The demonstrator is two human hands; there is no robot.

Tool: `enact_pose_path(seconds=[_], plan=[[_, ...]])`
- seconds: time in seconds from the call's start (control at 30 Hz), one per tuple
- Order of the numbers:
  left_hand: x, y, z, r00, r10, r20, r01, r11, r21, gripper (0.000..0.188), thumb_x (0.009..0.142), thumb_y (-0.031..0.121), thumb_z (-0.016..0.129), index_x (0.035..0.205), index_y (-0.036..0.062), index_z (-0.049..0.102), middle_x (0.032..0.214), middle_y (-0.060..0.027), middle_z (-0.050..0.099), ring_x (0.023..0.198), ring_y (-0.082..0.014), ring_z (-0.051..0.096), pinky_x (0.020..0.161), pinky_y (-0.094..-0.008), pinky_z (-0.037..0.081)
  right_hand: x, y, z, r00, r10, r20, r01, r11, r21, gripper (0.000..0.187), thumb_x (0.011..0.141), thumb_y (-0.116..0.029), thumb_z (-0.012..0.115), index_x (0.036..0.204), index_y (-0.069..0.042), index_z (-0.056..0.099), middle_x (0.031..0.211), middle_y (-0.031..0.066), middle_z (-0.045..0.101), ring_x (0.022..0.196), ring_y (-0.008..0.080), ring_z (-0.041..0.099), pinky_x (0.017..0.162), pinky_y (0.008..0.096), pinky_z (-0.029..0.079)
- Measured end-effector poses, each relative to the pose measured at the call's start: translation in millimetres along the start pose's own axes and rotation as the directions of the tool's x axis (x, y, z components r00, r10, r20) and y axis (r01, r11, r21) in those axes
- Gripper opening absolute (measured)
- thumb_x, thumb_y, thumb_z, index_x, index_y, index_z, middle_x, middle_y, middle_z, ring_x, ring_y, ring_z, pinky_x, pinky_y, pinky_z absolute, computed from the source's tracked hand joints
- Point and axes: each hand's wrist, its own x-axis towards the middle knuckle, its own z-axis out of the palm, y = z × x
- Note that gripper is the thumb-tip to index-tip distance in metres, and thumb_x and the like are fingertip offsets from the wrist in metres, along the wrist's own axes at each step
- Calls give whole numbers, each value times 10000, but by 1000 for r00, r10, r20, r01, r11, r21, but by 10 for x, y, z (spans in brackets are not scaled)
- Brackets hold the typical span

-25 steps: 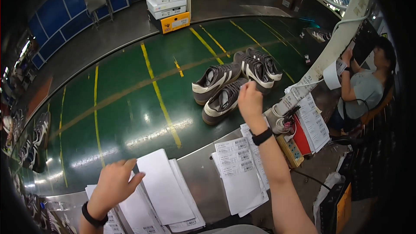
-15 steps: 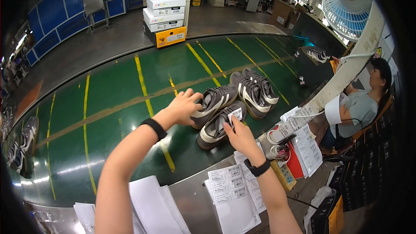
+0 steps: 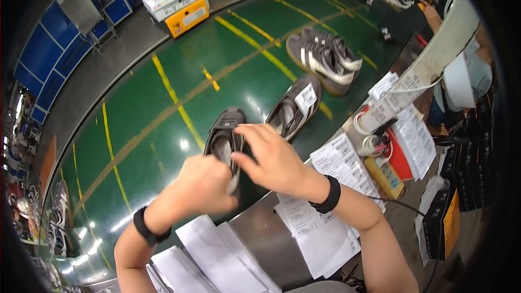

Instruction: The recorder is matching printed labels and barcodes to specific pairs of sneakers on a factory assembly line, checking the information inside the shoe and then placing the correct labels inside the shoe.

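A dark grey sneaker (image 3: 233,116) with a pale insole stands on the green work surface, toe pointing away from me. My left hand (image 3: 203,184), slightly blurred, is closed at its heel end; the fingertips are hidden. On the shoe's right side is my right hand (image 3: 271,157), thumb and forefinger apart, fingertips close to the laces and collar. Whether they touch cannot be made out. Just right of it lies a matching sneaker (image 3: 298,103) with a white label (image 3: 305,97) on it. A pair of similar striped sneakers (image 3: 323,59) stands farther right.
Printed label sheets (image 3: 344,165) and white paper stacks (image 3: 225,255) lie along the near metal edge. A yellow power strip (image 3: 384,176) and cables sit by a slanted post (image 3: 429,70). Shoe boxes (image 3: 187,17) are stacked beyond. More sneakers (image 3: 59,217) stand far left; a co-worker sits right.
The left sneaker has come nearer and left, apart from its mate, and turned toe-away. My right hand has left the labelled sneaker and moved left to this one. The view has shifted.
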Motion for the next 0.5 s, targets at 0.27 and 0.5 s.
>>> enact_pose_path(seconds=[0.27, 0.5], plan=[[-667, 807, -218, 954, 178, 242, -95, 944, -317, 315, 677, 263, 674, 563, -15, 580, 611, -133, 593, 490, -321, 604, 480, -410, 512, -105, -383, 4, 969, -171, 176, 142, 976, 163, 46, 772, -41, 658, 785, -24, 617, 636, 127, 638, 609, 304, 648, 574, 391, 537], [-487, 948, -445, 890, 129, 438, 15, 951, -310, 180, 674, 165, 683, 676, -4, 621, 795, -159, 595, 562, -248, 608, 552, -339, 485, 31, -150, -17, 787, 320, 528, -568, 710, 416, 98, 818, -60, 702, 787, 31, 723, 553, 87, 629, 487, 84, 559, 471, 270, 424]])
